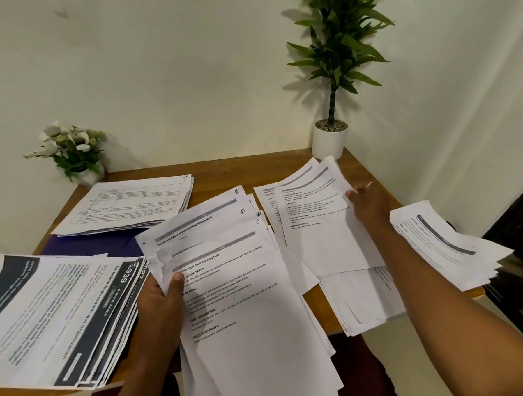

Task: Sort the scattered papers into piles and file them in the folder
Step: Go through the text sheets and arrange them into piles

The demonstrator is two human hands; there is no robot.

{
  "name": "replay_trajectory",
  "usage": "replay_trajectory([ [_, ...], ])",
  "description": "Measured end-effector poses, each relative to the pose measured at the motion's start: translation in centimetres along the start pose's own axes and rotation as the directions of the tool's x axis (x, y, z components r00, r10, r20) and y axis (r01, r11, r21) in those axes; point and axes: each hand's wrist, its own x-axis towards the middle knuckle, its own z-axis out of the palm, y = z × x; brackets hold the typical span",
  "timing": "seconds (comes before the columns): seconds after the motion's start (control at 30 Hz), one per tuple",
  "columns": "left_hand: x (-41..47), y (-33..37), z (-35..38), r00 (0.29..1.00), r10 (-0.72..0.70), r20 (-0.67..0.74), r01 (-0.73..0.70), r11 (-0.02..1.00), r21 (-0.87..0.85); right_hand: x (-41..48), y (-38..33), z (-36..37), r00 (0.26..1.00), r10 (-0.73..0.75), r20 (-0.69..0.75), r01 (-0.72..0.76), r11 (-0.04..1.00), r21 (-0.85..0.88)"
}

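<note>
Left hand [162,297] grips a fanned stack [228,275] by its left edge, thumb on top; the fan is loose, sheets could slip off the near side of the table [222,172]; right hand [366,204] pinches a sheet [316,225] by its edge; right pile [447,242] overhangs, an arm nudge could drop it; folder [90,244] lies half hidden under the far-left pile [127,205].

Front sheet [244,304]: circled 1, "Cleaning of Small Grooming Tools", "SCENE SETUP", "TASK GOAL", "TASK DESCRIPTION", "REQUIRED PROPS"; sheet behind it [195,228]: circled 5, "Unfold and Adjust Angle of Desktop Makeup Mirror"; left pile [63,314]: "DINING AREA", "Organization"; right sheet [316,225]: "TASK GOAL", "REQUIRED PROPS".
</note>
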Motion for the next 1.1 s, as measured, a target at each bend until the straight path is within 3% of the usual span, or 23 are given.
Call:
replay_trajectory([
  [0.27,-0.3,0.5,0.1,1.0,0.0,0.011,0.0,1.0,-0.014,1.2,0.0,-0.5,0.997,0.074,-0.001,-0.072,0.973,0.221],
  [0.37,0.0,0.3,0.1,1.0,-0.002,0.013,0.002,1.0,-0.004,1.8,-0.3,-0.8,0.988,0.051,-0.148,-0.016,0.973,0.229],
  [0.5,0.0,0.3,-0.1,1.0,-0.004,-0.003,0.004,1.0,-0.016,2.4,-2.1,-1.9,0.926,0.091,-0.367,0.063,0.92,0.387],
  [0.63,-0.5,1.3,0.0,1.0,-0.002,0.007,0.002,0.998,-0.065,2.7,-4.0,-2.1,0.887,0.073,-0.457,0.159,0.878,0.451],
  [0.93,-0.4,1.4,-0.3,0.999,-0.043,0.003,0.043,0.992,-0.118,2.2,-6.6,0.7,0.916,0.238,-0.324,0.064,0.711,0.701],
  [1.0,-0.4,1.3,-0.5,0.998,-0.07,-0.003,0.069,0.986,-0.155,1.7,-7.1,0.8,0.926,0.232,-0.297,0.045,0.714,0.699],
  [1.1,-0.4,1.7,-0.7,0.995,-0.097,-0.02,0.09,0.972,-0.219,0.0,-7.7,1.6,0.991,0.117,-0.066,-0.062,0.835,0.547],
])
